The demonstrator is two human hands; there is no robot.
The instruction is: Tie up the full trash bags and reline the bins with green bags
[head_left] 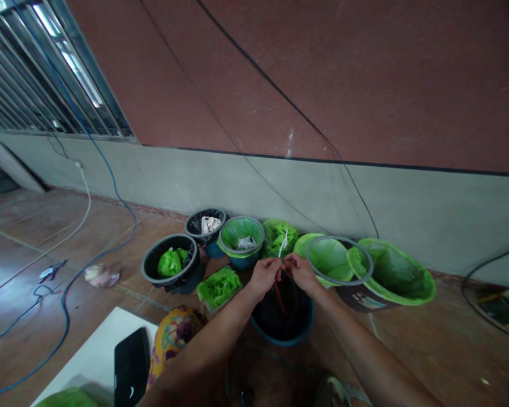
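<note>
Head view: looking down along two bare forearms, holding the left hand (266, 277) and the right hand (301, 272) close together above a dark bucket (280, 342) with a blue rim. Pinching a thin white strip (283, 243) between the fingertips of both hands, with the upper end sticking up above the fingers. Seeing a red strip (279, 295) hanging just below, over the dark inside of the bucket, but being unable to tell whether joined to the white strip or separate. Facing more buckets near the wall (195, 181): finding to the left a black-lined bucket (165, 284) holding a green bundle (172, 263), a bucket (214, 249) behind it holding something white and crumpled, and a green-lined bucket (242, 263) holding something greyish. Noticing a green heap (218, 288) just left of the hands, and to the right a grey-rimmed bucket (370, 265) beside a wide green-lined tub (401, 271). Seeing a phone (131, 359) lying on a white board (91, 347) at the lower left, next to a patterned yellow cloth (169, 339). Seeing a blue cable (67, 316) curving across the tiled floor (441, 345) farther left.
</note>
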